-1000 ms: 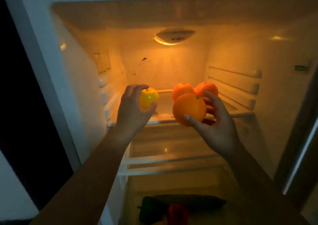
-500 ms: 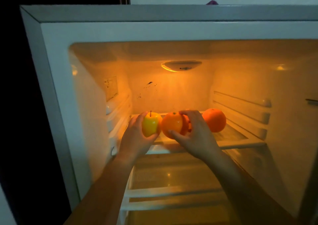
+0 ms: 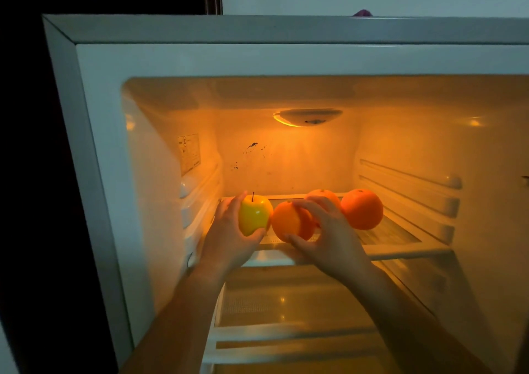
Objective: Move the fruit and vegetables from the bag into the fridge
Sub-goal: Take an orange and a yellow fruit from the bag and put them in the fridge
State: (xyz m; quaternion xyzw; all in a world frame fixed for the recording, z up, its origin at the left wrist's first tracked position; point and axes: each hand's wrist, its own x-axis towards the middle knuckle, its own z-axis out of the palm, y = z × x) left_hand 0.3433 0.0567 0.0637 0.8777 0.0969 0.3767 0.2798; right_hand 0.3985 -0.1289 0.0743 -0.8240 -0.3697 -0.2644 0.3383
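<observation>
Amber lamplight fills the open fridge (image 3: 200, 59), whose top glass shelf (image 3: 398, 235) carries a right orange (image 3: 362, 209) at 3 o'clock of the hands and a rear orange (image 3: 323, 194) at 1 o'clock. The left hand (image 3: 229, 239) cups a yellow apple (image 3: 254, 215). The right hand (image 3: 329, 239) wraps a third orange (image 3: 289, 222) low over the shelf's front edge. Both fruits look firm, light and smooth, and likely to roll, so grip them across the widest girth.
</observation>
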